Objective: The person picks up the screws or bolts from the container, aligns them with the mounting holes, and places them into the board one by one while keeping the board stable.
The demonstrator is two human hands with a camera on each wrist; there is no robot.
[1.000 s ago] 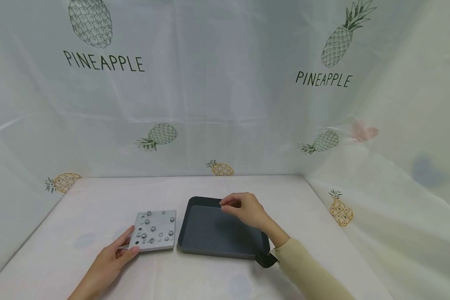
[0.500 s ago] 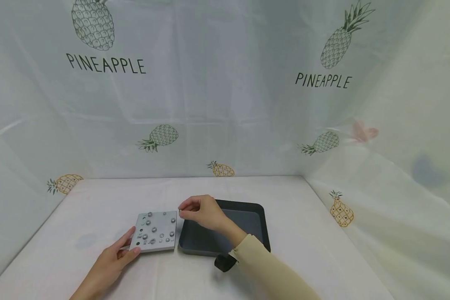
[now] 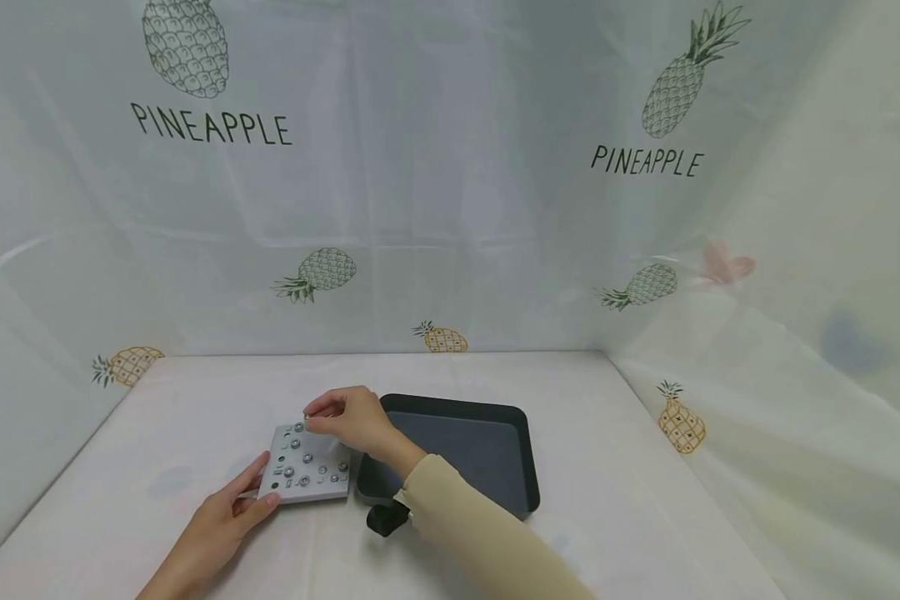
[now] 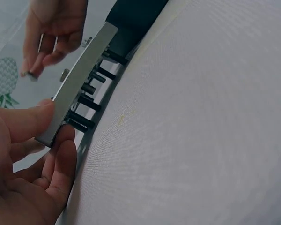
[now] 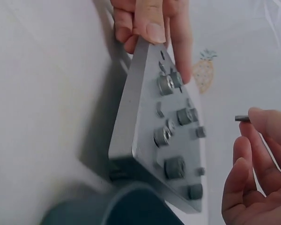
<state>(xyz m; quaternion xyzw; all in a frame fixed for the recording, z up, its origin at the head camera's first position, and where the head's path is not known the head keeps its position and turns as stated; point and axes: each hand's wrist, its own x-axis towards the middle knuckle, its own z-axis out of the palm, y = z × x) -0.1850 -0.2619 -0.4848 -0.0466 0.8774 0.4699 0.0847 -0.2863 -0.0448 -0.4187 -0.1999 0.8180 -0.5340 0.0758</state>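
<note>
My left hand point(image 3: 221, 521) grips the near left corner of a grey metal plate point(image 3: 322, 442), thumb on top and fingers beneath. Several socket-head screws point(image 5: 174, 167) sit in the plate, their shanks point(image 4: 105, 73) sticking out underneath in the left wrist view; a few holes stand bare. Above the plate's far edge, my right hand point(image 3: 356, 419) pinches a small metal screw point(image 5: 242, 118) between thumb and fingertips. The screw is apart from the plate, and most of it is hidden by the fingers.
A dark grey rectangular tray point(image 3: 528, 458) lies on the white cloth right of the plate, partly under the right forearm. A black strap end point(image 3: 387, 518) hangs from the right wrist. Pineapple-print curtain point(image 3: 450, 208) encloses the back and sides.
My right hand has moved left from over the tray to above the plate, carrying the screw. The left hand and the plate have stayed in place.
</note>
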